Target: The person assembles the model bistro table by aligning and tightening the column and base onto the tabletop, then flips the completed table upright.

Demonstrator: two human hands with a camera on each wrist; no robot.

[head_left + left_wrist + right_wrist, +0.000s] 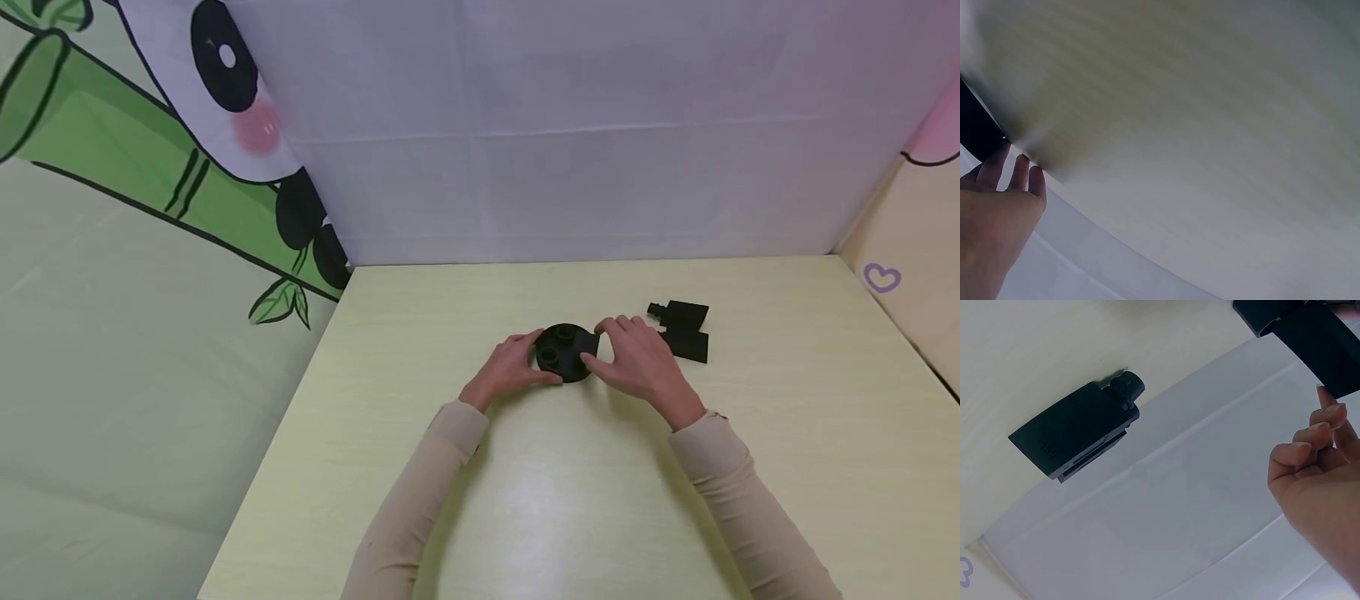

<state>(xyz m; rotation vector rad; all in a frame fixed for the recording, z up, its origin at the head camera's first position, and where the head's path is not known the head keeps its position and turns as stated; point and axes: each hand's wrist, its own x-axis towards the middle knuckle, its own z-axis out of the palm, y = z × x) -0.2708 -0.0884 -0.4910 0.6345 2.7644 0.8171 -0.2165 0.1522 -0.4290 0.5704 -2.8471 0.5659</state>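
Note:
A round black disc (567, 372) with short round sockets on top sits between both hands over the table. My left hand (512, 367) grips its left side, thumb at the near edge and fingers at the far edge. A flat black piece (590, 343) shows at the disc's right side, where my right hand (641, 357) pinches with thumb and index finger. In the right wrist view, this flat piece (1325, 353) stands out beside a round socket, with the index fingertip at its corner. The left wrist view shows only a dark edge (977, 122) of the disc by the fingertips.
To the right of my right hand, two flat black pieces with knobbed ends, a far one (684, 314) and a near one (688, 344), lie side by side on the pale wooden table (525, 500). A white cloth wall (570, 192) rises along the table's back edge.

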